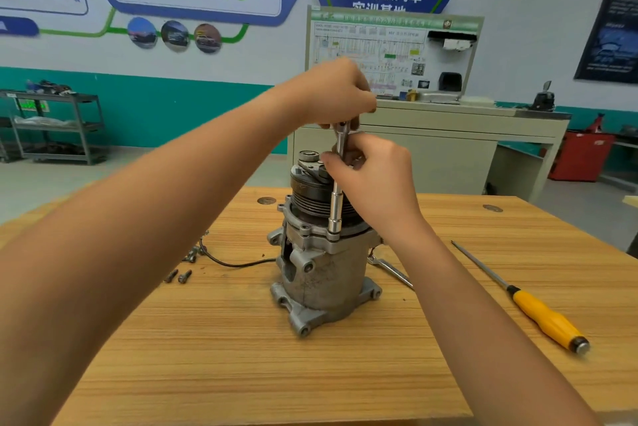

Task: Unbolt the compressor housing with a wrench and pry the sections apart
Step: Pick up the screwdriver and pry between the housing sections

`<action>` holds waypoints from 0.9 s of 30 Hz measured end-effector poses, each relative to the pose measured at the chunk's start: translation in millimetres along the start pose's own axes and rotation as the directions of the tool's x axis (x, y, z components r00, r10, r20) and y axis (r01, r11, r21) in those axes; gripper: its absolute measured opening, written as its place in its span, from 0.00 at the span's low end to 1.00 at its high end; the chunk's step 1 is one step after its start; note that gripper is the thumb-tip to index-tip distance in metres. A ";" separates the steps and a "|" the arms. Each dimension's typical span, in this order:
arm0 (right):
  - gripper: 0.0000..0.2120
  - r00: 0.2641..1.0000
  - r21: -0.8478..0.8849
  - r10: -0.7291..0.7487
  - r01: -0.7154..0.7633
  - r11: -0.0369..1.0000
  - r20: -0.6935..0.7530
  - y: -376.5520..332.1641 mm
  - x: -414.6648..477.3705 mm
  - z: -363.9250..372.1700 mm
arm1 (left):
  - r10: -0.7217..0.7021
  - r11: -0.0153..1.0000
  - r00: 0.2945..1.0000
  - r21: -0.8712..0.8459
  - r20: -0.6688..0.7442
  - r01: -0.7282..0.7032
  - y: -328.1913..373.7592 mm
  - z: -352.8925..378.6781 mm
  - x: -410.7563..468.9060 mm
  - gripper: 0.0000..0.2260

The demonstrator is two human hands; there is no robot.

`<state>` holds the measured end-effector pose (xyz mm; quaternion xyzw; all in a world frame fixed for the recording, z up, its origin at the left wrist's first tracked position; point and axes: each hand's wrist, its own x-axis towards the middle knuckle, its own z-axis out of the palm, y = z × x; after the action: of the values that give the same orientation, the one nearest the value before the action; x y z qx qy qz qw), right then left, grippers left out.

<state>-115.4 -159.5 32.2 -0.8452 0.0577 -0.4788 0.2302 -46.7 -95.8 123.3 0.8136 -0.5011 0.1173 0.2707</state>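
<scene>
Holding the slim chrome socket wrench (335,211) upright: left grip (340,98) curled round its top, right grip (374,167) pinching the shaft. Socket seated on the flange of the grey cast-metal compressor housing (328,273), mid wooden desk (241,356). Unbolting step; next I'd spin it out.

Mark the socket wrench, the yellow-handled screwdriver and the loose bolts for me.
socket wrench (335,217): head view, on its lower chrome socket.
yellow-handled screwdriver (545,317): head view, middle of the yellow handle.
loose bolts (184,276): head view, on the right bolt of the near pair.
</scene>
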 end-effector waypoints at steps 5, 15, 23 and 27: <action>0.04 0.993 0.159 0.091 -0.102 0.982 0.075 6.5 4.0 -15.2 | 0.060 0.857 0.990 -0.514 0.126 0.014 -15.4 -5.7 -22.8 0.13; 0.04 0.995 0.133 0.027 -0.015 0.991 -0.091 -1.6 1.4 1.7 | 0.181 0.981 0.979 -0.054 -0.094 -0.187 -1.5 2.2 -45.5 0.16; 0.08 0.996 0.074 -0.024 0.030 0.997 -0.091 -1.1 2.7 6.1 | 0.074 0.927 0.997 -0.368 -0.007 -0.072 -7.1 -12.4 -36.6 0.07; 0.09 0.998 0.021 0.008 -0.006 1.000 -0.064 -0.3 3.8 8.7 | 0.009 0.985 0.983 -0.166 -0.184 -0.040 5.8 10.1 -14.1 0.11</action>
<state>-106.2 -157.5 31.5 -0.8270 0.0632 -0.5052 0.2386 -59.3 -92.9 110.3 0.7672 -0.4921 0.1519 0.3822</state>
